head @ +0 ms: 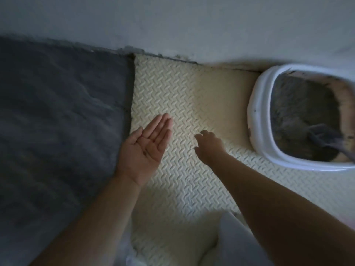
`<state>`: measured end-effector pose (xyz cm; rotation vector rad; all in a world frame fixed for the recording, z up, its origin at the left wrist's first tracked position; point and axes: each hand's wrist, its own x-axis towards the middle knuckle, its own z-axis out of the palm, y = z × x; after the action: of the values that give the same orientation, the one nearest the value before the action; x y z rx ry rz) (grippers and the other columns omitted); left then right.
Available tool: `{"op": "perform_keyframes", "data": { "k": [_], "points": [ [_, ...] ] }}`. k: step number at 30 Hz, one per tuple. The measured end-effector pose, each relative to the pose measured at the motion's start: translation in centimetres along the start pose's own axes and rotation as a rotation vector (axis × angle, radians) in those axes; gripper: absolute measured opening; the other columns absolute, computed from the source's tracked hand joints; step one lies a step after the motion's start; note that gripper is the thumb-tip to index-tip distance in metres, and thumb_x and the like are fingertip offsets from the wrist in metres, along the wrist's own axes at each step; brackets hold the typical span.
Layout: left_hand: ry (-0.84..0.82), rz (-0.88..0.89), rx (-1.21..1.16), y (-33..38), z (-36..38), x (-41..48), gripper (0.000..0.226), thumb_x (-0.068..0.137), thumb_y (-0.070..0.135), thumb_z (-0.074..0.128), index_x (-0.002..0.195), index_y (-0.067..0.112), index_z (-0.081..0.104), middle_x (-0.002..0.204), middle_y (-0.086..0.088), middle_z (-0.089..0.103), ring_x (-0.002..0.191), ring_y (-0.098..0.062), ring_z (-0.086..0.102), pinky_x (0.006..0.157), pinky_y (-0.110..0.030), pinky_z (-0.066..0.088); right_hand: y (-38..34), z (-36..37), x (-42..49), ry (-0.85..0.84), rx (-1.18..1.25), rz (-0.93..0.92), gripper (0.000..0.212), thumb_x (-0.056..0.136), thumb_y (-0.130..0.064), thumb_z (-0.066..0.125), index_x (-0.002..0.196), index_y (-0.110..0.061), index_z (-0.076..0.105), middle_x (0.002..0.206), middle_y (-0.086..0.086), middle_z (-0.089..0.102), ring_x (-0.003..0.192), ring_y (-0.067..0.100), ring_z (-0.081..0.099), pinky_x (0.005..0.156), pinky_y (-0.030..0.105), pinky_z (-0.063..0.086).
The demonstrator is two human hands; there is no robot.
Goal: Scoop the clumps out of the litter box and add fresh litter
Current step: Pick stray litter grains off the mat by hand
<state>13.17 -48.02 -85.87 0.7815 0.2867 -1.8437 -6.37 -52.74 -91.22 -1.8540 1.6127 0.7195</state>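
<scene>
Head view: one white litter box (258,104) holds grey litter (299,104) and one grey scoop (323,138). Left of it, over one cream mat (172,89), are two hands. The left hand (148,144) lies palm-up, fingers straight, empty. The right hand (209,146), nearer the box, has its fingers curled down; whether it holds anything is unclear.

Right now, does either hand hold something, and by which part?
The left hand lies open, palm up, empty. The right hand is curled over the mat; whether it pinches anything cannot be told.
</scene>
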Motion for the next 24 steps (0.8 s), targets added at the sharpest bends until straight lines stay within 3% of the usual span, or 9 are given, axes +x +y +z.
{"op": "perform_keyframes", "data": {
  "k": [3, 8, 11, 14, 18, 24],
  "points": [
    [-0.008, 0.047, 0.046, 4.0, 6.4, -7.1, 0.045, 0.097, 0.013, 0.043, 0.137, -0.007, 0.042, 0.148, -0.019, 0.035, 0.138, -0.031, 0.034, 0.113, -0.042, 0.031, -2.7, -8.8, -8.7, 0.186, 0.093, -0.133, 0.042, 0.096, -0.028, 0.049, 0.137, -0.019, 0.045, 0.143, 0.000, 0.042, 0.130, 0.020, 0.039, 0.102, 0.036, 0.037],
    [-0.045, 0.124, 0.071, 13.1, 21.4, -22.4, 0.049, 0.103, 0.022, 0.022, 0.144, -0.005, 0.029, 0.152, -0.020, 0.027, 0.144, -0.029, 0.019, 0.119, -0.039, 0.013, -9.2, -26.5, -25.5, 0.457, 0.100, -0.365, 0.040, 0.094, -0.030, 0.053, 0.133, -0.021, 0.051, 0.133, -0.001, 0.050, 0.121, 0.021, 0.046, 0.099, 0.036, 0.041],
    [-0.133, 0.310, 0.143, 17.5, 29.3, -31.8, 0.050, 0.104, 0.026, 0.010, 0.147, 0.001, 0.013, 0.156, -0.013, 0.013, 0.146, -0.024, 0.011, 0.119, -0.035, 0.004, -13.9, -36.6, -35.9, 0.609, 0.194, -0.486, 0.032, 0.089, -0.030, 0.053, 0.119, -0.021, 0.060, 0.116, 0.000, 0.058, 0.105, 0.023, 0.055, 0.088, 0.039, 0.049],
    [-0.213, 0.439, 0.142, 20.9, 35.3, -41.1, 0.050, 0.102, 0.028, 0.000, 0.146, 0.005, 0.006, 0.157, -0.010, 0.010, 0.147, -0.020, 0.006, 0.119, -0.032, 0.001, -18.3, -43.6, -44.8, 0.686, 0.157, -0.651, 0.031, 0.090, -0.034, 0.046, 0.114, -0.021, 0.062, 0.109, -0.001, 0.060, 0.100, 0.020, 0.057, 0.084, 0.032, 0.049],
    [-0.258, 0.660, 0.092, 22.7, 39.0, -51.5, 0.051, 0.101, 0.026, -0.004, 0.148, 0.009, 0.006, 0.158, -0.004, 0.011, 0.146, -0.014, -0.001, 0.118, -0.030, -0.003, -22.7, -49.8, -52.9, 0.695, 0.138, -0.875, 0.043, 0.092, -0.040, 0.030, 0.116, -0.021, 0.061, 0.113, -0.003, 0.059, 0.102, 0.015, 0.055, 0.087, 0.029, 0.048],
    [-0.373, 1.000, 0.057, 19.1, 37.3, -64.6, 0.056, 0.098, 0.025, -0.010, 0.151, 0.013, 0.006, 0.159, 0.002, 0.006, 0.145, -0.010, -0.008, 0.116, -0.029, -0.011, -28.3, -53.5, -59.4, 0.677, 0.013, -1.165, 0.024, 0.088, -0.029, 0.052, 0.105, -0.017, 0.064, 0.103, -0.002, 0.062, 0.092, 0.019, 0.061, 0.073, 0.034, 0.055]
  ]
}}
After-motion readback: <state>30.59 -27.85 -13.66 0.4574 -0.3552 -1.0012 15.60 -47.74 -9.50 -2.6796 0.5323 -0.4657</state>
